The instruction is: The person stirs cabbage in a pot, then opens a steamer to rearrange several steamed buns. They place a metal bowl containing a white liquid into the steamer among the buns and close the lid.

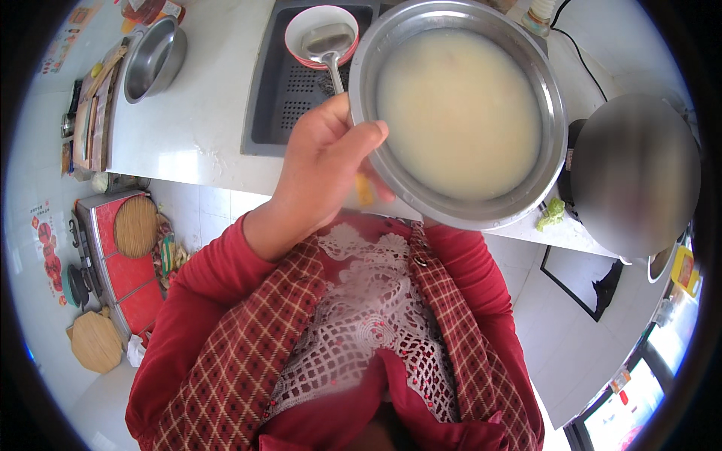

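Note:
My left hand grips the near left rim of a stainless steel basin, thumb on top and fingers beneath. Cloudy, pale yellow liquid fills much of the basin, which is raised above the counter edge. My right hand is out of view; its sleeve runs up under the basin. Just beyond my left hand, a metal ladle rests its head in a white bowl with a red outside. The ladle's handle runs towards my hand; whether my fingers touch it is hidden. Below the bowl is a dark grey sink.
An empty steel bowl stands tilted in view on the white counter. Cutting boards lean at far left. A green leaf scrap lies at the counter's right edge, beside a blurred round area. A black cord runs behind.

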